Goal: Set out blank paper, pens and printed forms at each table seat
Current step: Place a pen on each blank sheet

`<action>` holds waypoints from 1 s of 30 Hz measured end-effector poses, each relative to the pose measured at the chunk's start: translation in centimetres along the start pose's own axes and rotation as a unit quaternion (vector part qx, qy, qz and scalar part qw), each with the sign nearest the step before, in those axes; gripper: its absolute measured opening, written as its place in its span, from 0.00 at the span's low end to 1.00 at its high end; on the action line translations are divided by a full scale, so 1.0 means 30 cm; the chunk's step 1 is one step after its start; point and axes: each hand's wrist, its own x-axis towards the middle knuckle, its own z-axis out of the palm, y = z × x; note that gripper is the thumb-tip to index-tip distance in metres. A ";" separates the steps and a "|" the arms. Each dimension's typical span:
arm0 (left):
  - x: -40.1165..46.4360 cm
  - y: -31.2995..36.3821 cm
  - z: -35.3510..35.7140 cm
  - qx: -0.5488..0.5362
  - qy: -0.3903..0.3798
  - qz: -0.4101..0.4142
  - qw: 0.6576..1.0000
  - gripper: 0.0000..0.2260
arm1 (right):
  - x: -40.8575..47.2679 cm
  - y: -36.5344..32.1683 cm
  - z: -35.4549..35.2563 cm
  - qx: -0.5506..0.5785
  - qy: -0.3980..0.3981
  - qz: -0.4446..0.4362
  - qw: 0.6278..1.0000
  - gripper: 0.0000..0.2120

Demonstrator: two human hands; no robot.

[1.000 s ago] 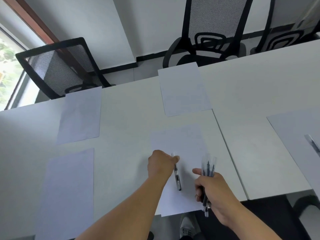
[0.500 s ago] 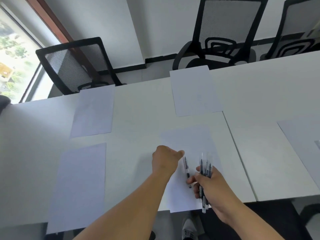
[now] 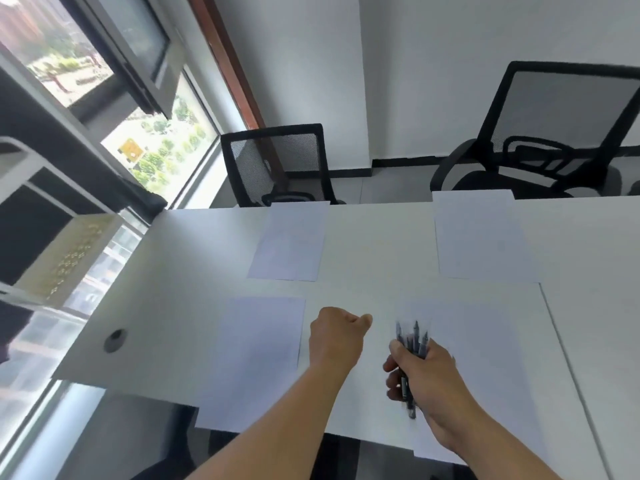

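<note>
My right hand grips a bundle of several dark pens, tips pointing up, over the near blank sheet. To the left of that sheet, my left hand hovers above the white table as a curled fist with nothing visible in it. Another blank sheet lies just left of my left hand at the near edge. On the far side lie two more sheets, one on the left and one on the right. No single pen shows on the near sheet; my right hand covers that spot.
Two black mesh chairs stand beyond the table, one at the far left and one at the far right. A window runs along the left. A round cable hole sits near the table's left end.
My left hand let go of the single pen on the near sheet and drew left, off the paper. The view swung left and the right hand with its pens followed.
</note>
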 end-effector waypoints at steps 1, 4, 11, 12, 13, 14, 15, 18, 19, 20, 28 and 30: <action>-0.009 -0.014 -0.035 -0.003 0.007 -0.002 1.000 0.17 | -0.006 -0.010 0.028 0.001 -0.002 -0.001 1.000 0.13; -0.041 -0.053 -0.128 -0.012 0.022 -0.007 1.000 0.17 | -0.024 -0.030 0.098 0.006 -0.016 -0.010 1.000 0.13; -0.104 -0.183 -0.340 -0.053 0.056 -0.004 0.997 0.19 | -0.068 -0.021 0.281 -0.025 -0.032 -0.014 0.999 0.07; -0.107 -0.208 -0.369 -0.059 0.057 0.000 0.997 0.20 | -0.074 -0.014 0.313 -0.033 -0.034 -0.014 0.999 0.07; -0.109 -0.230 -0.393 -0.062 0.056 0.003 0.997 0.21 | -0.076 -0.007 0.342 -0.042 -0.033 -0.013 0.998 0.09; -0.107 -0.255 -0.419 -0.063 0.053 0.007 0.997 0.21 | -0.081 0.000 0.374 -0.050 -0.033 -0.015 0.998 0.09; -0.107 -0.275 -0.439 -0.064 0.049 0.010 0.997 0.21 | -0.085 0.008 0.404 -0.058 -0.032 -0.018 0.998 0.10; -0.081 -0.351 -0.514 -0.068 0.022 0.032 0.997 0.20 | -0.100 0.031 0.521 -0.065 -0.020 -0.040 0.997 0.08; -0.071 -0.372 -0.536 -0.072 0.011 0.041 0.997 0.20 | -0.108 0.039 0.556 -0.064 -0.015 -0.046 0.997 0.07; -0.061 -0.396 -0.564 -0.076 -0.001 0.048 0.996 0.20 | -0.116 0.052 0.599 -0.059 -0.009 -0.048 0.997 0.06; 0.064 -0.566 -0.768 -0.124 -0.087 0.091 0.984 0.22 | -0.159 0.160 0.933 -0.012 0.073 -0.043 0.996 0.04; 0.087 -0.599 -0.811 -0.142 -0.096 0.098 0.980 0.21 | -0.168 0.170 0.994 -0.007 0.092 -0.039 0.995 0.05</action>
